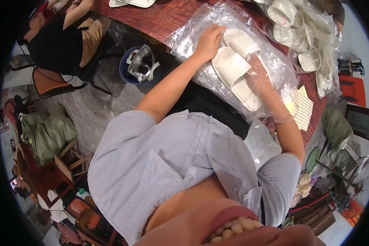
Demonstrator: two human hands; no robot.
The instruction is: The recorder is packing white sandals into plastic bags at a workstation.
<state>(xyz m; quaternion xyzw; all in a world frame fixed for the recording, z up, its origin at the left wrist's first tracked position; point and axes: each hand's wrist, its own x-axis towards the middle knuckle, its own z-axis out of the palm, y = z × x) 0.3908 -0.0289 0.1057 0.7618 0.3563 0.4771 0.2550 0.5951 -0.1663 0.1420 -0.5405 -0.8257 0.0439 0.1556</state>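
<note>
A pair of white open-toe slippers (232, 65) lies side by side inside a clear plastic bag (201, 18) on the table. My left hand (209, 41) is at the bag's left side, beside the slippers' far ends, its fingers curled onto the plastic. My right hand (258, 74) reaches inside the bag, seen through the film. Its fingers go in at the slippers' straps and grip them; the fingertips are partly hidden. The bag's mouth lies around my right forearm.
More bagged white slippers (303, 28) are heaped at the table's far right. A yellow printed sheet (303, 108) lies near the right edge of the reddish wooden table (151, 20). A blue bin (125, 67) stands on the floor at left, near a seated person (59, 49).
</note>
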